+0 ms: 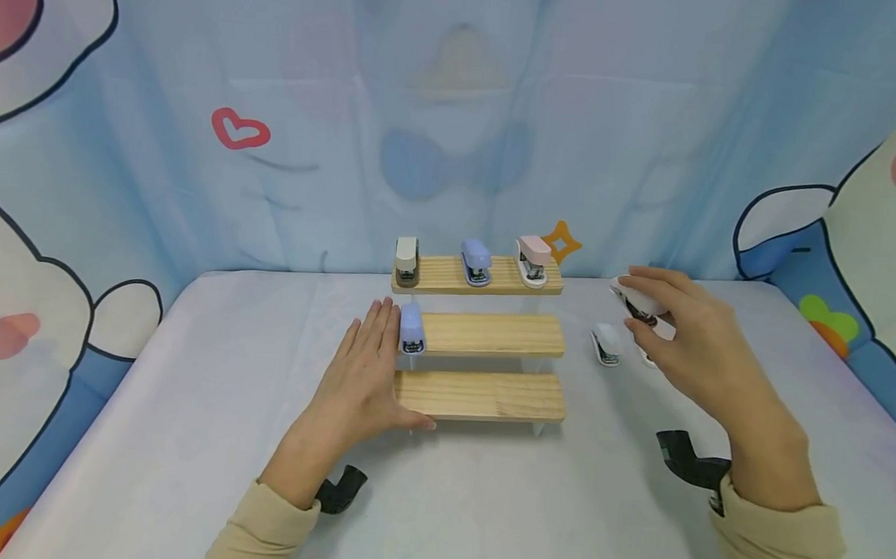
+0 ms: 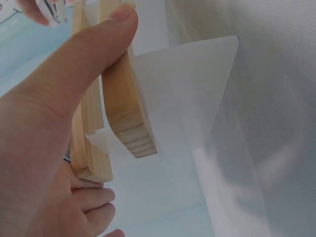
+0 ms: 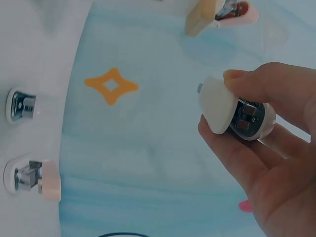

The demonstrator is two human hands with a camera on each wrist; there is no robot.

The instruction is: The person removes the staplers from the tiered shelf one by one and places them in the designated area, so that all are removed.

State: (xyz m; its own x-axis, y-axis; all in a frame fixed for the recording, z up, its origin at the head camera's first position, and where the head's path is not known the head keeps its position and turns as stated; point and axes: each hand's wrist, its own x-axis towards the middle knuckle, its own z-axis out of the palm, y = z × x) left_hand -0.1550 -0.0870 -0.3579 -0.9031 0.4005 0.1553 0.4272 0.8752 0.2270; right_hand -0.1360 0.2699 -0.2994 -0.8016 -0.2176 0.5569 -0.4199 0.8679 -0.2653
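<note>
A small white stapler (image 1: 637,301) sits pinched between the thumb and fingers of the right hand (image 1: 686,340), held in the air to the right of a three-step wooden rack (image 1: 480,395). The left hand (image 1: 361,384) lies flat and relaxed against the rack's left end, thumb along the lowest step, fingers straight. A blue stapler (image 1: 412,328) rests on the middle step just beside those fingertips. On the top step stand a grey stapler (image 1: 407,259), another blue one (image 1: 476,261) and a pink one (image 1: 533,260). Two more white staplers (image 1: 606,343) lie on the table (image 1: 187,401) under the right hand.
</note>
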